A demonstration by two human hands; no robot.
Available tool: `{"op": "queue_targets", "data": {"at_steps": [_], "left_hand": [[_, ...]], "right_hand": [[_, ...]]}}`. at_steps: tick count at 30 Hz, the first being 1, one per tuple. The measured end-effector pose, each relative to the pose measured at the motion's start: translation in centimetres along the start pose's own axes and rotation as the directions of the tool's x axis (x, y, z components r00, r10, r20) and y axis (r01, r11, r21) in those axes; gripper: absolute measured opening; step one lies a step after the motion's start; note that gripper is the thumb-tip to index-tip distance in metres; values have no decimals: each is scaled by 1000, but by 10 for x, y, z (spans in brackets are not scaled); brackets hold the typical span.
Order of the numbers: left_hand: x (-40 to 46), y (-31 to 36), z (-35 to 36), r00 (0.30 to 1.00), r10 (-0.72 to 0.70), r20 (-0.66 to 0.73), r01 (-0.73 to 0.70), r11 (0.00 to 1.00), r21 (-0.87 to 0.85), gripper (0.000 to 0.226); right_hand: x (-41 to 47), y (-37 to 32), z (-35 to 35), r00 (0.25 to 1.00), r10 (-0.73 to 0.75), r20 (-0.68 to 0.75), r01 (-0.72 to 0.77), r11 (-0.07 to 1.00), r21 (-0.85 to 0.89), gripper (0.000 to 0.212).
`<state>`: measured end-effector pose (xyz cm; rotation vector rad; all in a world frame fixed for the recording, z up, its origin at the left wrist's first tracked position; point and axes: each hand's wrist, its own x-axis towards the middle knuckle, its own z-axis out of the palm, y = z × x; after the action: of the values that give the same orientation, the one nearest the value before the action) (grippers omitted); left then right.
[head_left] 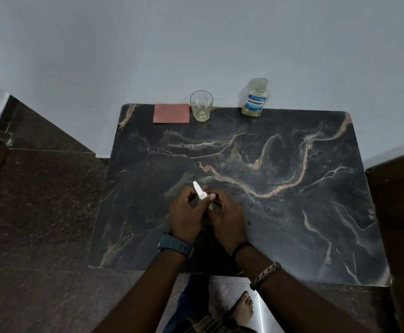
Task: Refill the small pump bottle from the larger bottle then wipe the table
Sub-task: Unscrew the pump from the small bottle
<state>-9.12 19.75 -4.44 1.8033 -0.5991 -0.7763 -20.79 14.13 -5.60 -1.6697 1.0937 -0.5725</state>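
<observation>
Both hands meet over the near-left middle of the dark marble table (280, 212). My left hand (186, 212) holds the white pump head (199, 190), whose nozzle points up and to the left. My right hand (227, 217) is curled round the small pump bottle (211, 205), which is almost wholly hidden by the fingers. The larger bottle (256, 98), a clear mouthwash bottle with a blue label and a little yellowish liquid, stands at the far edge by the wall. A folded pink cloth (171, 113) lies at the far left edge.
A clear drinking glass (201, 105) with a little liquid stands between the cloth and the larger bottle. The table backs onto a pale wall. Dark floor lies to the left, dark wooden furniture (398, 212) to the right. My bare foot (243, 308) is below the near edge.
</observation>
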Motion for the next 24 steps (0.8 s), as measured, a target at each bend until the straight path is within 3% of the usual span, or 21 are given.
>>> {"op": "queue_targets", "data": {"at_steps": [5,8,11,15,19,22,24], "left_hand": [[16,26,-6,989,12,-150,-8,999,31,43],[22,49,-12,978,17,-207,-29,998,-52,40],[28,69,-27,959,110,-263,-150,979,-137,34],[42,74,-47,931,232,-282,-251,967,-34,36],[59,31,-48,978,49,-203,-7,979,203,38],[65,-13,-43,975,-153,-162,201,918,342,42],[71,-37,-40,964,-226,-140,264,874,408,45]], "right_hand": [[4,-1,3,995,104,0,-103,993,49,28],[8,6,5,989,148,19,-149,988,52,31],[15,10,7,990,142,13,-143,989,46,36],[21,15,10,988,153,35,-154,988,20,42],[23,18,9,987,154,52,-154,988,4,41],[26,19,7,989,137,59,-135,991,-24,38],[28,20,7,989,134,64,-131,991,-40,39]]}}
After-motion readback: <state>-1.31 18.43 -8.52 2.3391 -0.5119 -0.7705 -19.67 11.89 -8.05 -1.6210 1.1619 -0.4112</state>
